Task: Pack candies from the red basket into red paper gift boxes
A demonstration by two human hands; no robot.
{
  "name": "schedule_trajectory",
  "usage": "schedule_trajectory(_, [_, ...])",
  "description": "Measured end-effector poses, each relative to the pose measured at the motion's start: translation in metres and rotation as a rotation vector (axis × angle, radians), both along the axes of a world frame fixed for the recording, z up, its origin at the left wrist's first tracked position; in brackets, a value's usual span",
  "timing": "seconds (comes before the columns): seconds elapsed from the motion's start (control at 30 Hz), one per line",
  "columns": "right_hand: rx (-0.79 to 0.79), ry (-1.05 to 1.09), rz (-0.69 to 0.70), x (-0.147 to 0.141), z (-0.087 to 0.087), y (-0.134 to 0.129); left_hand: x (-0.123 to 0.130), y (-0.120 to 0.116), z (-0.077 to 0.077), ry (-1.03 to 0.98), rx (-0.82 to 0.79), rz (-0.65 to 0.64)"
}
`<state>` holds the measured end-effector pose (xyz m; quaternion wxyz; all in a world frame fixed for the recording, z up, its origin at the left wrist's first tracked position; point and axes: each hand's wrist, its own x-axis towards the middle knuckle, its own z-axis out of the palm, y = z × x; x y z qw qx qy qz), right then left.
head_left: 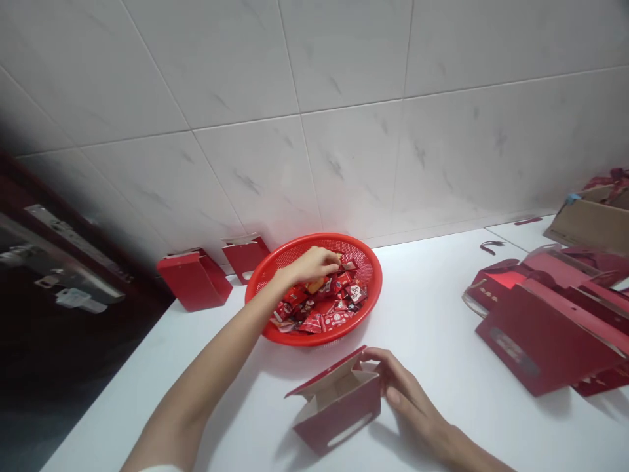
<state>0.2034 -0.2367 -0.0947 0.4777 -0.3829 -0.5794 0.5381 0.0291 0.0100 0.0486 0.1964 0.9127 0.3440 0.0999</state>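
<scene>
**Print unreadable, left fingertips hidden**

Head view: a white heart label [356,290] and gold lettering [488,294] on the red box pile [550,337] can be seen, too small to be read. The pile is cut off at right. The left hand [314,262] is reached palm-down into the red basket [314,339], fingers bent over wrapped sweets [339,319]; any pinch can't be told. The open red bag [339,419] is tilted on the bench [422,314], its right end touched by the right hand [405,387], fingers curved, thumb apart; grip can't be told.
</scene>
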Motion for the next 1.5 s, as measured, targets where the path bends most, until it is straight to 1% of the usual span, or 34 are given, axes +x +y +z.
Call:
schedule_trajectory(0.03, [-0.001, -0.001, -0.001, 0.000, 0.000, 0.000, 0.008, 0.011, -0.009, 0.107, 0.022, -0.010])
schedule_trajectory(0.1, [-0.003, -0.007, -0.006, 0.000, 0.001, 0.001, 0.020, 0.028, -0.026, 0.233, 0.036, 0.047])
schedule_trajectory(0.17, [-0.005, -0.022, -0.022, 0.000, 0.002, 0.001, 0.025, 0.039, -0.039, 0.266, 0.017, 0.081])
schedule_trajectory(0.23, [0.000, -0.038, -0.040, 0.000, 0.001, 0.002, 0.022, 0.046, -0.046, 0.251, -0.004, 0.097])
schedule_trajectory(0.33, [-0.009, -0.025, -0.081, -0.001, -0.001, 0.002, 0.012, 0.053, -0.048, 0.196, -0.036, 0.098])
schedule_trajectory(0.43, [-0.082, 0.040, -0.165, -0.006, -0.002, 0.004, 0.003, 0.057, -0.044, 0.112, -0.073, 0.090])
schedule_trajectory(0.5, [-0.114, 0.053, -0.226, -0.008, 0.004, 0.009, 0.000, 0.059, -0.041, 0.062, -0.087, 0.098])
schedule_trajectory(0.53, [-0.106, 0.039, -0.254, -0.008, 0.010, 0.014, -0.001, 0.059, -0.039, 0.033, -0.096, 0.103])
schedule_trajectory(0.57, [-0.075, 0.022, -0.270, -0.007, 0.018, 0.020, -0.001, 0.059, -0.038, -0.004, -0.108, 0.108])
schedule_trajectory(0.63, [0.046, -0.025, -0.333, -0.004, 0.039, 0.040, -0.002, 0.059, -0.036, -0.103, -0.138, 0.109])
schedule_trajectory(0.67, [0.109, -0.020, -0.390, -0.001, 0.051, 0.052, -0.001, 0.058, -0.035, -0.155, -0.154, 0.108])
schedule_trajectory(0.73, [0.236, -0.040, -0.480, 0.005, 0.074, 0.083, 0.000, 0.057, -0.035, -0.248, -0.187, 0.102])
schedule_trajectory(0.8, [0.334, -0.074, -0.580, 0.011, 0.091, 0.117, 0.003, 0.057, -0.035, -0.344, -0.210, 0.105])
schedule_trajectory(0.83, [0.347, -0.089, -0.610, 0.013, 0.097, 0.135, 0.004, 0.057, -0.036, -0.396, -0.216, 0.111])
schedule_trajectory(0.9, [0.289, -0.101, -0.611, 0.016, 0.104, 0.167, 0.005, 0.056, -0.037, -0.495, -0.224, 0.121])
schedule_trajectory(0.97, [0.193, -0.072, -0.603, 0.014, 0.106, 0.192, 0.005, 0.056, -0.038, -0.562, -0.249, 0.118])
schedule_trajectory(1.07, [0.042, 0.016, -0.525, 0.005, 0.103, 0.216, 0.002, 0.056, -0.039, -0.618, -0.305, 0.091])
schedule_trajectory(1.17, [-0.071, 0.067, -0.421, -0.006, 0.098, 0.225, 0.001, 0.056, -0.040, -0.655, -0.338, 0.073])
schedule_trajectory(1.23, [-0.104, 0.100, -0.402, -0.009, 0.096, 0.227, 0.003, 0.057, -0.041, -0.663, -0.335, 0.069])
schedule_trajectory(1.3, [-0.113, 0.152, -0.415, -0.009, 0.095, 0.227, 0.005, 0.058, -0.041, -0.644, -0.318, 0.068])
schedule_trajectory(1.4, [-0.075, 0.272, -0.451, -0.005, 0.095, 0.226, 0.007, 0.058, -0.041, -0.510, -0.286, 0.083])
schedule_trajectory(1.43, [-0.059, 0.329, -0.462, -0.003, 0.095, 0.225, 0.006, 0.058, -0.041, -0.421, -0.261, 0.090])
schedule_trajectory(1.5, [-0.040, 0.441, -0.484, -0.001, 0.095, 0.225, 0.005, 0.056, -0.041, -0.160, -0.159, 0.106])
